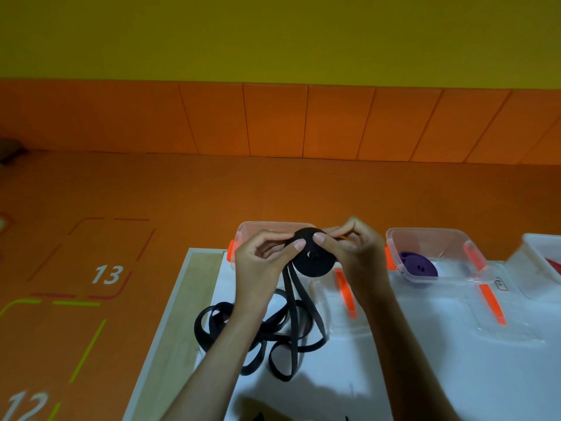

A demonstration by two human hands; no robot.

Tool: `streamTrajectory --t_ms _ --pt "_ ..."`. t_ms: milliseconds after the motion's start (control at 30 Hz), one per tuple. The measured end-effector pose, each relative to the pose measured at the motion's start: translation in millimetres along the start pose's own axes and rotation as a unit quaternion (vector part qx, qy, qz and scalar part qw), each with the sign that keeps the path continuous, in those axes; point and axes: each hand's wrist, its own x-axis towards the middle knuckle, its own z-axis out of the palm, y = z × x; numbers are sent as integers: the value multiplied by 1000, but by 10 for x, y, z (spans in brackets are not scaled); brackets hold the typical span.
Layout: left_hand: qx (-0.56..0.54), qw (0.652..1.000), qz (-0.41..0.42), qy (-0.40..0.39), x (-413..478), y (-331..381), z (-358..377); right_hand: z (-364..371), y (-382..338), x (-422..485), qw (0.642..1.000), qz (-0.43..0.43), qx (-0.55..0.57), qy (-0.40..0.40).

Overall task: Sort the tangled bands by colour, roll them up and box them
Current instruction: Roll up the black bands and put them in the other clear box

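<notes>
Above the table point(485, 384), at 12 o'clock of the loose black band point(267, 329), I hold the roll point(312, 256): left hand point(261, 262) and right hand point(355, 250) fingers clamped on it. Rolling is underway; next, I judge, wind in the slack, then the box point(267, 223).

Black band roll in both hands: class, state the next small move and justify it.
Probably wind another turn on: left hand and right hand pinch the black roll, yet much loose band hangs from it, tangled on the table.
</notes>
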Motion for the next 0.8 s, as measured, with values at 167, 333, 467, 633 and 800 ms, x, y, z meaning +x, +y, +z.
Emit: streamTrajectory --t_ms 167,333,467,633,800 --pt "-1 996 -42 -80 78 12 -120 -46 9 -5 997 39 55 -23" --pt "3 999 -24 -25 58 -23 -83 -75 30 36 999 35 26 -32" --pt "-4 1000 -4 18 -17 -84 21 25 39 -8 998 19 58 14" --pt "-10 1000 -26 11 6 -118 -90 62 213 -91 994 69 56 -56" --pt "-21 997 -46 56 -42 -141 -42 100 222 -53 999 32 24 -5"
